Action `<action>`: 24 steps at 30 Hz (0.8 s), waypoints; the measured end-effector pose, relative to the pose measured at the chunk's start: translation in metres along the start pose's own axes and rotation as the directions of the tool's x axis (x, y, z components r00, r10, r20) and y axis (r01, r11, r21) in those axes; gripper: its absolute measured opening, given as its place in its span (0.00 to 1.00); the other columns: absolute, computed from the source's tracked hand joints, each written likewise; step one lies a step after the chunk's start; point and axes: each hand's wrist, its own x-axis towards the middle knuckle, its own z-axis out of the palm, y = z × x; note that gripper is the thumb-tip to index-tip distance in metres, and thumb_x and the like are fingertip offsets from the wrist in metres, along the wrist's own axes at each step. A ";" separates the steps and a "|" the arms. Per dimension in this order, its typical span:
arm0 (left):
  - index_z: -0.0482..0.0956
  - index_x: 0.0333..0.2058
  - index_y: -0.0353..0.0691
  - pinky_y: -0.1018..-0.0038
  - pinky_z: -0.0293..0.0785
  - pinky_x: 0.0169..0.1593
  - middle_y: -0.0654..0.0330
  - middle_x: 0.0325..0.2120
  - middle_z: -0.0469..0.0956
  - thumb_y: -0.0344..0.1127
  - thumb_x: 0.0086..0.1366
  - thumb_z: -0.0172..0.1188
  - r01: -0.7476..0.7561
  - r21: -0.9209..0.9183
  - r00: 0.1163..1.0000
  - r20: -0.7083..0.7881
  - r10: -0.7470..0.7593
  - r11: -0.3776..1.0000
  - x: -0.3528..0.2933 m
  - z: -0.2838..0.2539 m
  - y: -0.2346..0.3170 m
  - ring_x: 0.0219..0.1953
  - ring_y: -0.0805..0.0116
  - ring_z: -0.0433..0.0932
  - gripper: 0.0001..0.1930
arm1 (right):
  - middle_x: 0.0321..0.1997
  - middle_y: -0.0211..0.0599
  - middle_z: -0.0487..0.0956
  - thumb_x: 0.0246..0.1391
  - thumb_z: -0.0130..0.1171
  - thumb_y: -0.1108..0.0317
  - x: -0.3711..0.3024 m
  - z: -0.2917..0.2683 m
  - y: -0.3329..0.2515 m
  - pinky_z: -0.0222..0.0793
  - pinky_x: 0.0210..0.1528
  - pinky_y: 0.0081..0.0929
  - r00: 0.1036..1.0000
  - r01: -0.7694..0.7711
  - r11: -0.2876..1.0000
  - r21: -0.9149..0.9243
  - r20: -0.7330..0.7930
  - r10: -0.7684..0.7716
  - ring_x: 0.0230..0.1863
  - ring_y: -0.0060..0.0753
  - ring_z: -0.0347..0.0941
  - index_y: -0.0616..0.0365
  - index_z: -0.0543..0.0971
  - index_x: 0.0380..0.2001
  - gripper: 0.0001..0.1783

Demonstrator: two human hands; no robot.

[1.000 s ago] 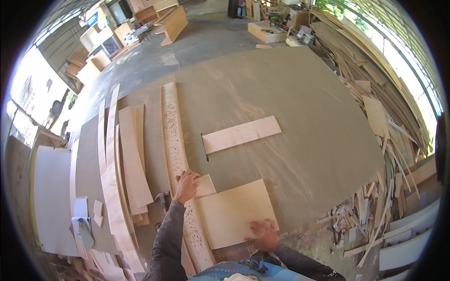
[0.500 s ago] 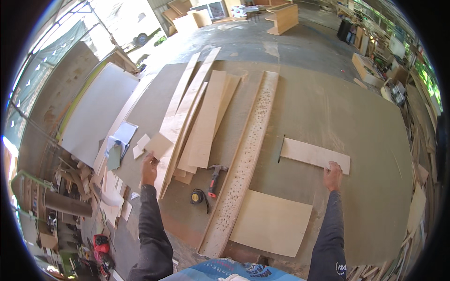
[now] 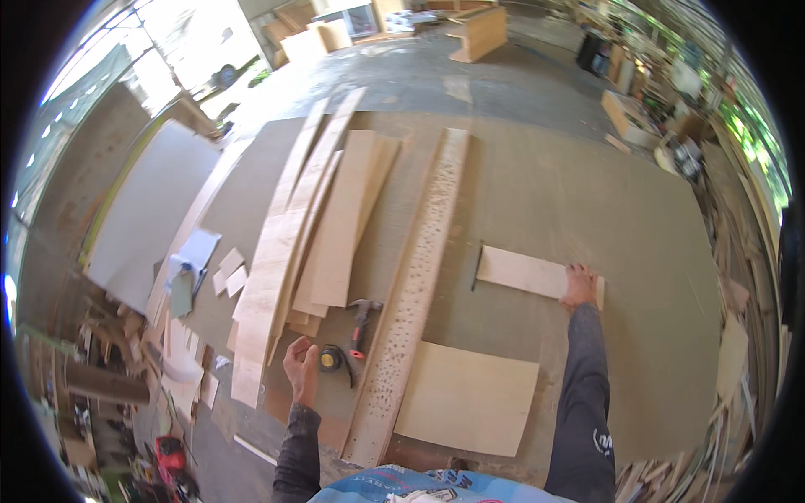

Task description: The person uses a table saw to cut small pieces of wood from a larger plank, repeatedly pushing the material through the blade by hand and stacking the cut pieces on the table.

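My right hand [image 3: 581, 287] lies across the right end of a short pale plywood strip [image 3: 520, 272], its fingers curled over the far edge. A thin dark straight piece [image 3: 477, 267] touches the strip's left end. My left hand [image 3: 300, 369] is empty above the table, its fingers loosely bent and the thumb apart. Just right of it sits a black-and-yellow tape measure [image 3: 332, 359], with a claw hammer [image 3: 360, 329] with a red-and-black handle beyond. Several small plywood squares [image 3: 231, 261] lie at the left beside the long boards.
Long plywood boards [image 3: 277, 243] and wider boards [image 3: 348, 218] lie stacked left of centre. A long speckled, hole-marked board [image 3: 419, 277] runs down the middle of the brown tabletop [image 3: 637, 352]. A plywood panel [image 3: 470, 398] lies near me. Wood offcuts [image 3: 729, 369] line the right side.
My left hand has let go of a small plywood square, now among the others, and moved nearer me, beside the tape measure. My right hand has shifted from the strip's near edge across its top.
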 end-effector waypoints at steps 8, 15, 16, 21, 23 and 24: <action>0.81 0.47 0.32 0.75 0.77 0.44 0.62 0.38 0.81 0.25 0.63 0.64 -0.068 0.018 0.984 0.168 0.064 0.998 -0.059 0.009 0.008 0.39 0.73 0.80 0.13 | 0.60 0.40 0.71 0.17 0.80 0.62 -0.096 0.021 0.052 0.65 0.66 0.51 0.994 0.049 0.980 0.194 -0.106 -0.029 0.64 0.51 0.62 0.58 0.75 0.57 0.52; 0.80 0.47 0.37 0.67 0.77 0.48 0.52 0.43 0.78 0.25 0.57 0.68 -0.484 0.177 0.740 0.605 0.293 0.857 -0.107 0.074 0.043 0.44 0.56 0.79 0.18 | 0.61 0.36 0.71 0.19 0.79 0.63 -0.154 0.009 -0.018 0.65 0.64 0.60 0.968 0.247 0.938 0.245 -0.095 -0.230 0.65 0.47 0.62 0.55 0.75 0.59 0.52; 0.79 0.49 0.39 0.64 0.76 0.51 0.50 0.46 0.77 0.26 0.55 0.69 -0.484 0.148 0.678 0.687 0.262 0.863 -0.116 0.084 0.045 0.47 0.52 0.78 0.21 | 0.61 0.36 0.72 0.19 0.79 0.64 -0.155 0.001 -0.027 0.64 0.64 0.61 0.970 0.243 0.945 0.220 -0.066 -0.234 0.65 0.46 0.62 0.54 0.75 0.60 0.52; 0.69 0.63 0.45 0.48 0.59 0.66 0.49 0.64 0.62 0.47 0.51 0.74 -0.795 0.032 0.171 0.970 0.172 0.606 -0.175 0.111 0.044 0.68 0.47 0.59 0.41 | 0.62 0.29 0.72 0.30 0.75 0.71 -0.136 0.011 -0.035 0.61 0.65 0.58 0.924 0.347 0.895 0.282 0.060 -0.377 0.65 0.44 0.62 0.46 0.79 0.58 0.42; 0.64 0.68 0.47 0.44 0.55 0.67 0.48 0.70 0.55 0.50 0.50 0.74 -0.874 0.010 0.055 0.995 0.078 0.486 -0.196 0.111 0.039 0.72 0.47 0.53 0.47 | 0.62 0.27 0.72 0.34 0.73 0.74 -0.128 0.017 -0.041 0.59 0.66 0.54 0.917 0.344 0.881 0.326 0.084 -0.389 0.65 0.43 0.62 0.44 0.81 0.56 0.38; 0.57 0.72 0.52 0.42 0.52 0.68 0.49 0.73 0.49 0.53 0.50 0.74 -0.861 -0.002 0.043 0.996 0.076 0.508 -0.202 0.109 0.033 0.76 0.49 0.46 0.53 | 0.62 0.27 0.72 0.35 0.71 0.74 -0.124 0.021 -0.048 0.58 0.67 0.51 0.924 0.321 0.885 0.336 0.093 -0.371 0.65 0.43 0.62 0.44 0.81 0.56 0.37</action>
